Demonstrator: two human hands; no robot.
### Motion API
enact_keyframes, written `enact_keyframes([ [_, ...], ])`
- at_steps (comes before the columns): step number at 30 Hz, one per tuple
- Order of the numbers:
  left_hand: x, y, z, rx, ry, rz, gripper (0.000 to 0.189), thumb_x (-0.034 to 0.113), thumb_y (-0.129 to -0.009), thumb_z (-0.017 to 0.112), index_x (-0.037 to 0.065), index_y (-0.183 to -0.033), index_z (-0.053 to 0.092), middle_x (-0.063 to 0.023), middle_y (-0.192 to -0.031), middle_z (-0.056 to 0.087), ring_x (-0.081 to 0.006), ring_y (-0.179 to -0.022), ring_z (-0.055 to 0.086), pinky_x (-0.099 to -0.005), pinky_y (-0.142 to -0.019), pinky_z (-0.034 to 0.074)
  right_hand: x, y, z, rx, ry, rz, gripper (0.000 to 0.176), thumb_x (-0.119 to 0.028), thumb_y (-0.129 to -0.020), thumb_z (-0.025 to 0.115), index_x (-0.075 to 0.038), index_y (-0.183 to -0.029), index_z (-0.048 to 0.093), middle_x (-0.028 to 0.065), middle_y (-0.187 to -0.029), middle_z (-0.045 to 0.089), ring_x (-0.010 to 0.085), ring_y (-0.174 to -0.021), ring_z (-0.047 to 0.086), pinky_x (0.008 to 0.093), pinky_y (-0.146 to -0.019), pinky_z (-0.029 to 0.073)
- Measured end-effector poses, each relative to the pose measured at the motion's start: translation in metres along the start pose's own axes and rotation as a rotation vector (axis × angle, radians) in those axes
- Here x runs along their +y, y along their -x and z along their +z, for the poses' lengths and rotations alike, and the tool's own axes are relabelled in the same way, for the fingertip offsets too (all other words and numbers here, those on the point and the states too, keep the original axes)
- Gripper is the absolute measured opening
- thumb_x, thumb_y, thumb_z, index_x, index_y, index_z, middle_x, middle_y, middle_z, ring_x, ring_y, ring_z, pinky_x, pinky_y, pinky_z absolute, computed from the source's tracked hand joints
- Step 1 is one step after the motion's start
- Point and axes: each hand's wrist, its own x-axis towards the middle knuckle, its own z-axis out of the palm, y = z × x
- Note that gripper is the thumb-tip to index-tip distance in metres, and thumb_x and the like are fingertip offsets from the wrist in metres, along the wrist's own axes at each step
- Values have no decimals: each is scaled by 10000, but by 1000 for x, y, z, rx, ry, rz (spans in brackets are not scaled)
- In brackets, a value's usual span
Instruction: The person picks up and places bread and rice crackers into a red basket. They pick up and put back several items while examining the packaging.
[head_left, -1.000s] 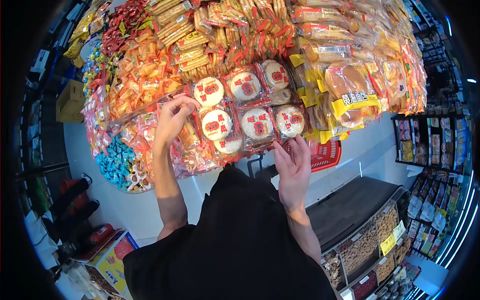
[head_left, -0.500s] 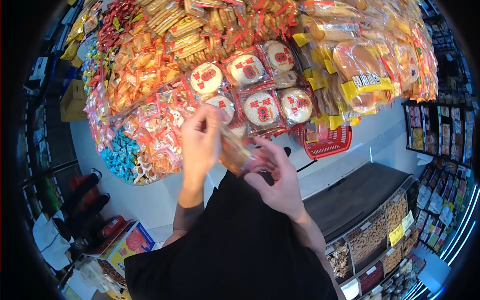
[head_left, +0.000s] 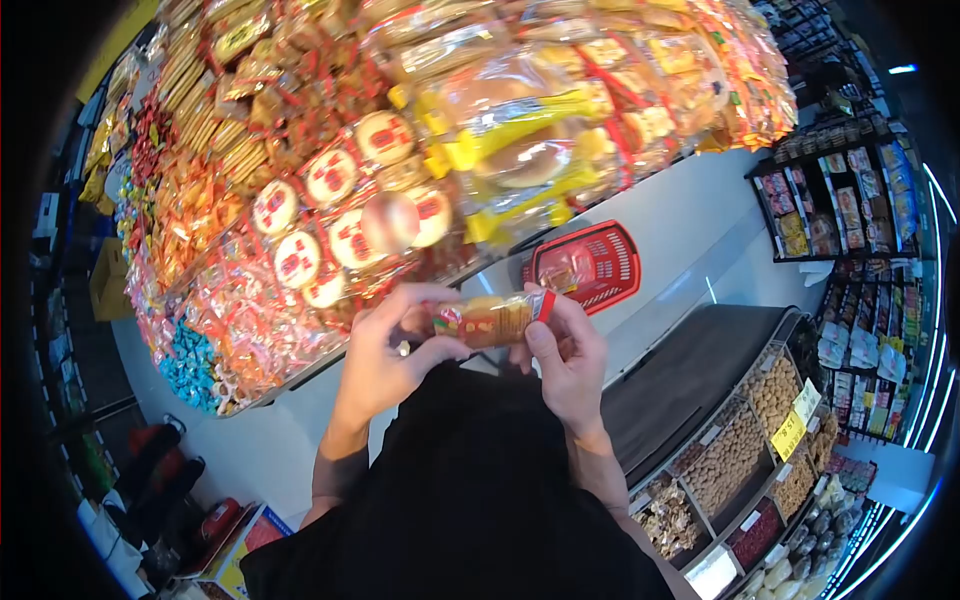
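Note:
Both of my hands hold one small snack packet level in front of my chest; it is clear plastic with an orange-brown bar inside and red ends. My left hand grips its left end and my right hand pinches its right end. Just beyond my hands rises a round display heaped with wrapped snacks, among them round white cakes with red labels and yellow-banded bread packs.
A red shopping basket lies on the floor past the display. Bulk bins of nuts with yellow price tags stand at the right, next to a dark counter top. Shelves of packaged goods line the far right. Boxes sit lower left.
My left hand left the display, picked a packet and came down; my right hand joined it. Both now hold the packet level, and my view has swung left and up.

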Motion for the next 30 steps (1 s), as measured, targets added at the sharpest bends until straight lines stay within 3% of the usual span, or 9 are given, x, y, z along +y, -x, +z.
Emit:
enact_keyframes([
  [2,-2,-3,40,107,-34,141,434,-50,-749,792,-11,-1135,598,-53,-927,712,-125,-819,690,-254,-726,557,-6,6,-32,14,6,-34,317,-73,-981,584,20,-1282,556,36,-929,631,59,-661,562,201,-567,443],
  [7,-2,-14,141,245,76,165,345,-28,-752,803,-29,-1033,603,-117,-980,720,-170,-886,705,-286,-761,567,-9,12,-126,67,103,-98,226,3,-934,617,25,-1158,589,61,-917,640,29,-620,545,183,-505,406],
  [11,-5,-32,201,323,-268,470,261,-53,-768,768,-11,-953,589,-165,-1007,713,-264,-956,703,-351,-832,565,-11,1,-190,13,55,-248,171,37,-897,637,16,-1061,594,138,-1108,653,20,-582,537,189,-490,416],
  [13,-3,-37,219,305,-309,543,247,-133,-778,698,5,-916,547,-200,-1061,688,-291,-1012,685,-388,-897,551,-32,-9,-210,-85,105,-258,246,58,-863,658,11,-1098,603,168,-1207,623,70,-634,590,228,-547,482],
  [15,-4,-46,230,363,-350,576,248,-158,-765,675,11,-889,544,-200,-1058,681,-308,-1006,688,-392,-891,555,-46,-28,-221,-221,438,-594,304,66,-832,681,6,-1126,627,169,-1234,606,151,-727,643,271,-633,534],
  [16,-5,-51,231,387,-426,656,238,-154,-749,680,8,-873,557,-189,-1057,679,-307,-999,688,-370,-849,560,-62,-37,-224,-286,616,-674,305,74,-809,694,2,-1104,663,167,-1215,613,232,-862,678,311,-735,560],
  [18,-3,-60,229,452,-610,757,232,-157,-710,671,7,-831,561,-178,-1050,666,-309,-980,685,-348,-788,563,-64,-57,-227,-308,576,-738,280,90,-799,701,7,-1065,676,171,-1195,624,257,-919,676,316,-755,563],
  [25,-2,-105,230,934,-671,677,306,-83,-730,755,2,-984,608,-157,-1089,649,-273,-1001,635,-358,-866,505,-66,-140,-209,-163,599,-983,199,115,-799,680,27,-977,673,170,-1136,637,309,-958,671,359,-787,563],
  [30,-18,-126,235,771,-519,447,386,39,-799,743,-6,-1153,596,-162,-1145,628,-296,-1061,607,-372,-938,469,-61,-187,-180,-96,667,-965,160,85,-823,669,25,-970,647,170,-1129,610,326,-905,659,387,-766,550],
])
